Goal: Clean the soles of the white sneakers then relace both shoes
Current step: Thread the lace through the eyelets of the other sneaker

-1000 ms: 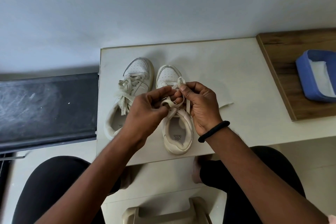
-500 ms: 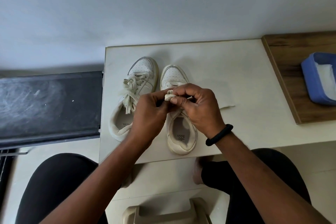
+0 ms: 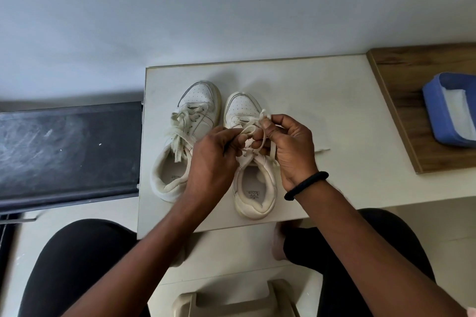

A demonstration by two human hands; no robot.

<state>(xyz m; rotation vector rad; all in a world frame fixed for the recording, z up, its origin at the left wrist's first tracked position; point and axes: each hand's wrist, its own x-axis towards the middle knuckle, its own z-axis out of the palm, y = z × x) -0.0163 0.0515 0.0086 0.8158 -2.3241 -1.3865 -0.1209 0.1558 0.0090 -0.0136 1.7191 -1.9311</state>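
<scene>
Worktop [image 3: 334,100] is carrying L shoe [image 3: 198,110], tied; fingers of left hand [image 3: 213,162] and right hand [image 3: 291,152] are pinching lace [image 3: 251,128] of R shoe [image 3: 255,188], forming bow: prob. last step.

The white leather sneaker on the left [image 3: 197,108] has a toe dotted with small punched holes, grey-edged seams and a yellowed sole rim. Its cream flat lace [image 3: 179,141] is slightly darker than the upper. The white leather sneaker on the right [image 3: 242,108] has the same dotted toe, a cream lining, dark lettering printed on the insole, and an off-white flat lace [image 3: 248,129]. The smooth rectangular tabletop [image 3: 322,100] is pale cream. The wooden board [image 3: 401,85] is brown with darker grain. The blue plastic tub [image 3: 435,110] is white inside. The round wristband [image 3: 306,185] is black. The flat charcoal panel [image 3: 69,152] carries pale scuffs.
</scene>
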